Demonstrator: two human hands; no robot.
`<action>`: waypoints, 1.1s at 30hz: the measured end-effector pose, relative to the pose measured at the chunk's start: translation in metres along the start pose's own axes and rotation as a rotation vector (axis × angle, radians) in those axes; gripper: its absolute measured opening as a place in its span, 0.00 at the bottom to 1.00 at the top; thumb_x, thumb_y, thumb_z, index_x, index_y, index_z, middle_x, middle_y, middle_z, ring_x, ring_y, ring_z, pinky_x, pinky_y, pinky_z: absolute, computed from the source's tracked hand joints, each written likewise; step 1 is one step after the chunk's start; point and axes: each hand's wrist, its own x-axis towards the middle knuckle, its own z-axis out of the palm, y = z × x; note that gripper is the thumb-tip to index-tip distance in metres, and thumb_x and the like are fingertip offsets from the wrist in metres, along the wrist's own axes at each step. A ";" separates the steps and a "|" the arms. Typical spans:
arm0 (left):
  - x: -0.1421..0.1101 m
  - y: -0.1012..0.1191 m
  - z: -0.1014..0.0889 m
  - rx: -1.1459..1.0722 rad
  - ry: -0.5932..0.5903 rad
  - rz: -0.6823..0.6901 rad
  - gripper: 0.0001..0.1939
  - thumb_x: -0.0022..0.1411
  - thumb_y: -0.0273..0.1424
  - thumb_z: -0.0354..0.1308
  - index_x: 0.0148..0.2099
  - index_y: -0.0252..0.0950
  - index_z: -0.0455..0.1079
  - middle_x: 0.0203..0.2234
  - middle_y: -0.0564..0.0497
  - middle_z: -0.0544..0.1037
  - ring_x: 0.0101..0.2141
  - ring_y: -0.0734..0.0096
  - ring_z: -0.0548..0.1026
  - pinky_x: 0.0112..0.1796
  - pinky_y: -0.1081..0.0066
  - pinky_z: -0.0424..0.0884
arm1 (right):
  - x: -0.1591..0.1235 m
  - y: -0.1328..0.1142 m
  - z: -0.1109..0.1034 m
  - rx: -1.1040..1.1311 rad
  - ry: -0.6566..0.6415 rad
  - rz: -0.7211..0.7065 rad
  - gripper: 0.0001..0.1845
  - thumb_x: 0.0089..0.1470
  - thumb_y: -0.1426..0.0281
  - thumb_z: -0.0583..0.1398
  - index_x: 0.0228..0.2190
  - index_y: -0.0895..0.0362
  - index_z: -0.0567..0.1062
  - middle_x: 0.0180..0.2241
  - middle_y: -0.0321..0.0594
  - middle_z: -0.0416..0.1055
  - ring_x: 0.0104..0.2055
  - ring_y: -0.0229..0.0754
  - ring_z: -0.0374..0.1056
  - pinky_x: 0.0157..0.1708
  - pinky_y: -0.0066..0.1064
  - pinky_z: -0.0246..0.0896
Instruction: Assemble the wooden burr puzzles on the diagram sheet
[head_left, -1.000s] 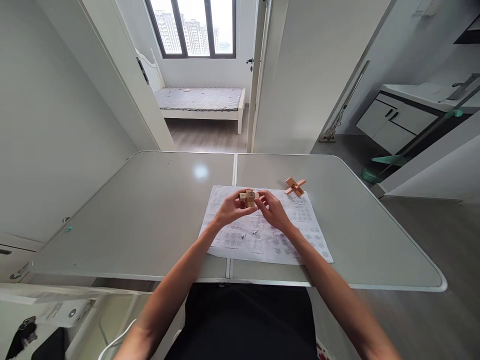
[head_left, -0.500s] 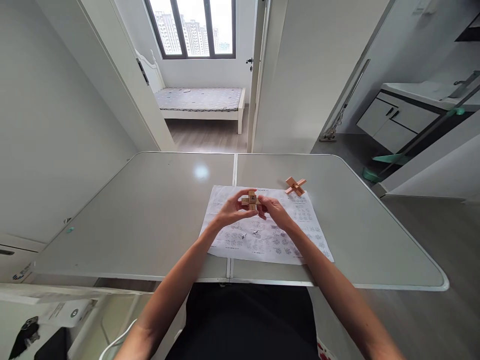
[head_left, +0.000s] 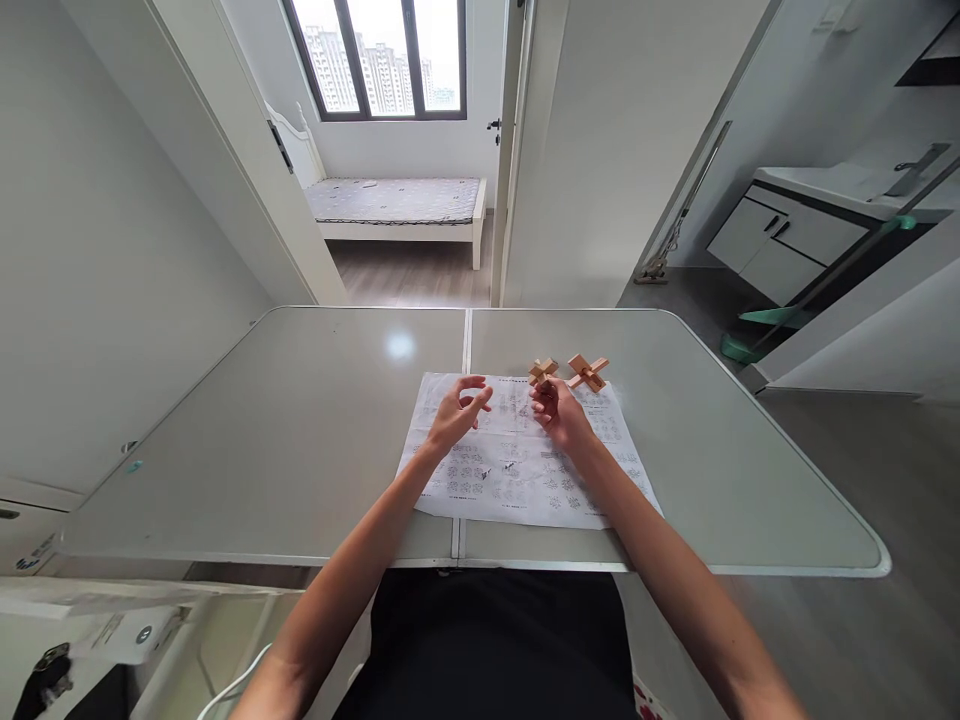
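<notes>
My right hand (head_left: 556,412) holds a small wooden cross puzzle (head_left: 542,371) by its fingertips, at the far edge of a printed paper sheet (head_left: 525,470). A second wooden cross puzzle (head_left: 588,372) lies on the table just to the right of it. My left hand (head_left: 455,413) hovers over the sheet with fingers loosely apart and nothing in it. Two tiny dark bits (head_left: 510,466) lie on the paper nearer to me.
The sheet lies on a grey folding table (head_left: 300,440) with a seam down its middle. Beyond it an open doorway shows a bed under a window (head_left: 390,200). A mop (head_left: 757,330) leans at the right, by a white cabinet.
The puzzle was held by both hands in front of me. Now my left hand has let go and my right hand has carried it away to the right, beside the other puzzle.
</notes>
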 end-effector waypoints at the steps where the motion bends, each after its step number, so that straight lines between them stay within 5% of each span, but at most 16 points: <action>1: 0.000 -0.002 0.000 0.004 -0.004 0.000 0.24 0.67 0.46 0.63 0.56 0.35 0.71 0.57 0.38 0.73 0.40 0.67 0.81 0.22 0.79 0.70 | 0.002 0.000 -0.003 0.046 0.017 -0.006 0.15 0.53 0.61 0.68 0.27 0.55 0.69 0.24 0.34 0.69 0.20 0.31 0.58 0.12 0.21 0.50; 12: 0.001 -0.012 0.005 0.088 0.016 0.013 0.20 0.68 0.44 0.61 0.54 0.35 0.71 0.55 0.38 0.74 0.40 0.65 0.82 0.23 0.77 0.73 | 0.017 -0.004 -0.016 0.270 0.078 0.043 0.10 0.62 0.69 0.61 0.30 0.54 0.65 0.25 0.32 0.64 0.19 0.29 0.54 0.11 0.16 0.52; 21: 0.002 -0.022 0.008 0.264 -0.007 0.053 0.18 0.67 0.42 0.60 0.52 0.36 0.71 0.56 0.40 0.75 0.40 0.67 0.81 0.31 0.73 0.76 | 0.014 -0.005 -0.014 0.277 0.060 0.092 0.12 0.68 0.64 0.57 0.31 0.54 0.65 0.25 0.33 0.63 0.19 0.30 0.55 0.12 0.16 0.54; 27: 0.003 -0.028 0.011 0.402 -0.012 0.151 0.14 0.67 0.40 0.58 0.49 0.37 0.73 0.47 0.45 0.80 0.35 0.71 0.79 0.36 0.71 0.75 | 0.005 0.003 -0.004 0.066 -0.032 0.124 0.17 0.57 0.61 0.68 0.29 0.54 0.67 0.24 0.33 0.65 0.20 0.31 0.56 0.13 0.18 0.53; 33: -0.006 -0.029 0.017 0.659 -0.142 0.243 0.11 0.69 0.35 0.54 0.49 0.41 0.74 0.30 0.56 0.80 0.26 0.73 0.74 0.32 0.71 0.69 | -0.008 0.011 0.008 -0.204 -0.138 0.081 0.18 0.47 0.62 0.73 0.27 0.56 0.71 0.26 0.34 0.69 0.22 0.32 0.60 0.17 0.23 0.57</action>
